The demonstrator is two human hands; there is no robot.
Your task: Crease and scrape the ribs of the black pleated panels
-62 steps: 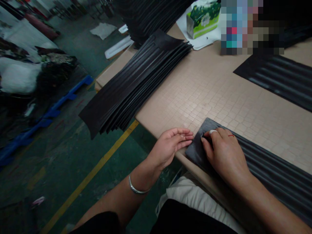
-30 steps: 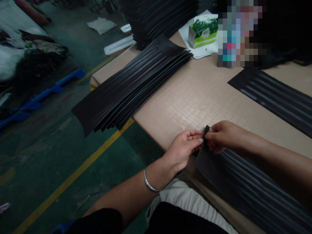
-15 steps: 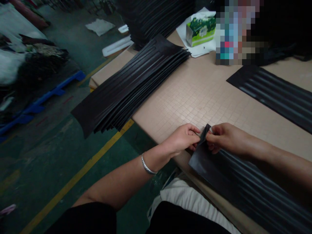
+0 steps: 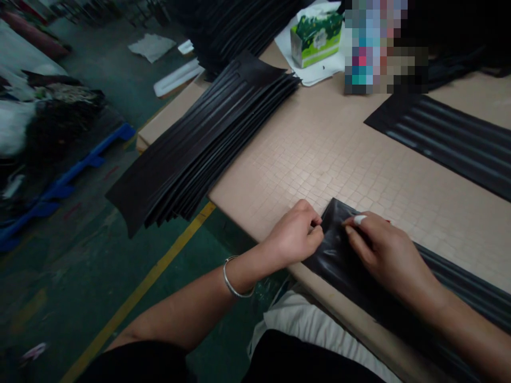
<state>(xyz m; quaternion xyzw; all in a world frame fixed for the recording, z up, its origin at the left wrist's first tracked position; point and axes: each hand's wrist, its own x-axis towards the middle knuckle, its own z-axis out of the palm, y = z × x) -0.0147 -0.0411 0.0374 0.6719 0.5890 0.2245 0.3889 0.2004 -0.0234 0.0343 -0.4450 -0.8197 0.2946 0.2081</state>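
A long black ribbed sheet [image 4: 331, 255] lies along the near edge of the tan table [image 4: 275, 175], its end flat between my hands. My left hand [image 4: 297, 231], with a silver bangle at the wrist, has its fingers pinched together at the sheet's left edge. My right hand [image 4: 371, 236] is over the sheet, thumb and index finger closed close to its surface; a whitish piece covers one fingertip. Whatever is between the right fingertips is too small to make out.
A fanned stack of black sheets [image 4: 199, 138] overhangs the table's left edge. Behind are a green tissue box [image 4: 317, 40] and a taller dark stack [image 4: 239, 32]. Another ribbed sheet [image 4: 447, 138] lies at right. A blue pallet [image 4: 83, 165] stands on the floor.
The sheet's end, earlier raised and folded between my fingers, now lies flatter. My right hand has turned and shifted right over the sheet. The view has moved slightly.
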